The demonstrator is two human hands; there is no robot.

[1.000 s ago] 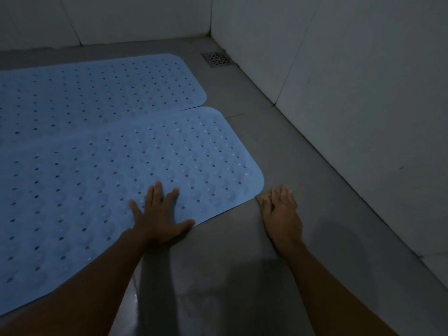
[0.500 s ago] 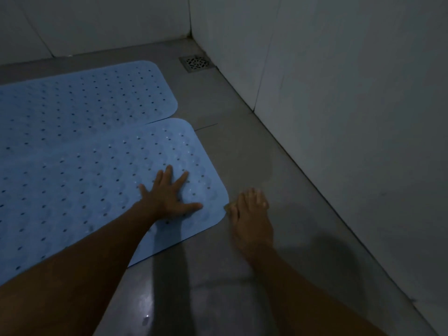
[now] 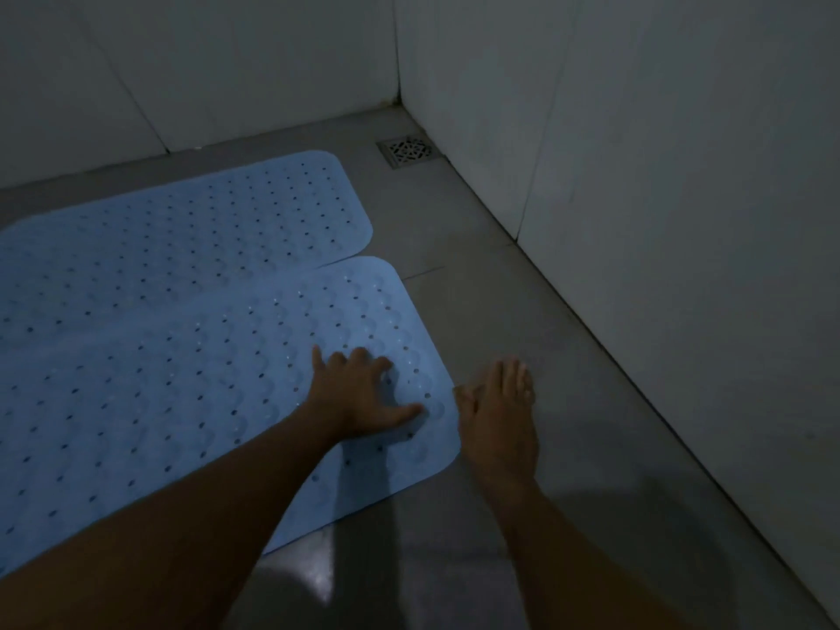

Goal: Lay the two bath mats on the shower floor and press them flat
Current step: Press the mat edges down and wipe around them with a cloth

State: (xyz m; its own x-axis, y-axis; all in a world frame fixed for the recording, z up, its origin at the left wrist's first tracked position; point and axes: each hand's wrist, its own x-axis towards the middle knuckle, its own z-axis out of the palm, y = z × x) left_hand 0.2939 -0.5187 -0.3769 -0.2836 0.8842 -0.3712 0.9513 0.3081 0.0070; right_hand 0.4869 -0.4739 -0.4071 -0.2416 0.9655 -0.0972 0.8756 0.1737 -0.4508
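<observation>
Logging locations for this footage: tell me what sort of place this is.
Most likely a tiled shower stall: a floor drain sits in the corner, tiled walls meet there, and two perforated blue bath mats cover the floor.

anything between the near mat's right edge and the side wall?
Head view: only bare grey floor between the near mat and side wall, apart from the right hand resting beside the mat's edge.

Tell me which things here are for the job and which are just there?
For the job: near mat, far mat, left hand flat on the near mat, right hand on the floor.
Just there: drain, walls.
</observation>
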